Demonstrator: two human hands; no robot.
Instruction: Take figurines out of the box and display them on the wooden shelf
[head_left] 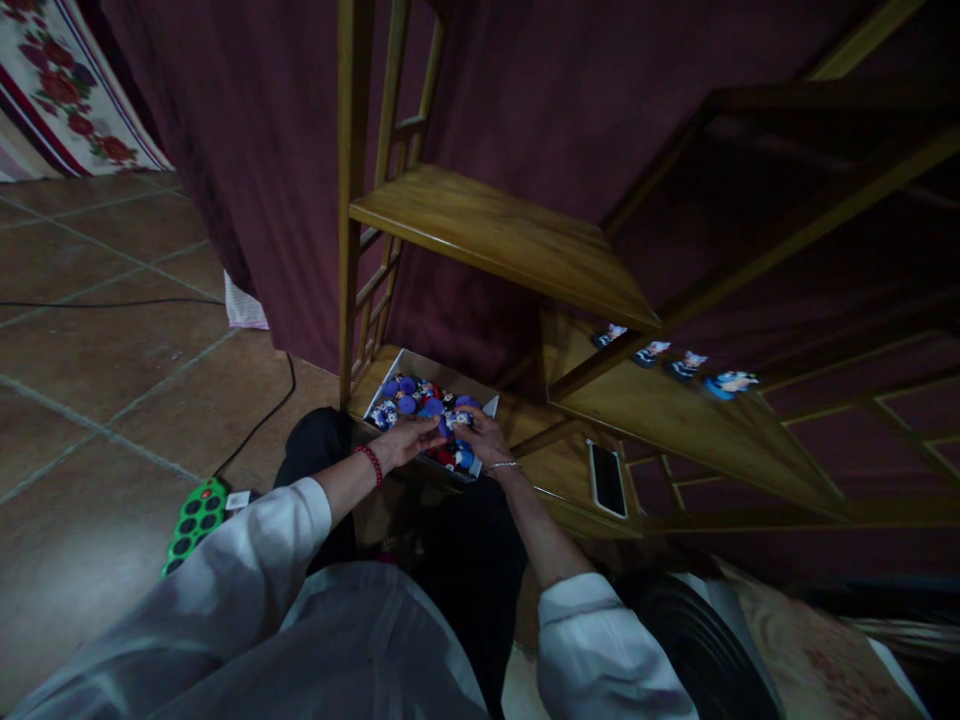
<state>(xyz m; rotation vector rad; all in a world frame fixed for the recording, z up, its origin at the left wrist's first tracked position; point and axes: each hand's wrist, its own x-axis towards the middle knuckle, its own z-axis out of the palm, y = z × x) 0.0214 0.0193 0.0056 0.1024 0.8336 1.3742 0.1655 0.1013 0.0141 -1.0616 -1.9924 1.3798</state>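
Note:
A shallow cardboard box (397, 362) full of small figurines (427, 390) with blue-purple round bases stands on the low wooden shelf before me. Both of my hands are inside it, close together. My left hand (411, 438), with a red bead bracelet at the wrist, has its fingers closed at a small white and blue figurine (452, 421). From the other side my right hand (484, 438), wearing a thin bracelet, has its fingers curled on the same figurine. Fingertips and figurine partly hide each other in the dim light.
Several figurines (686, 365) stand in a row on the wooden shelf (637, 395) at the right. A phone (606, 478) lies on the lower shelf. Shelf posts (352, 200) rise at the left. A green power strip (196, 520) with a cable is on the tiled floor.

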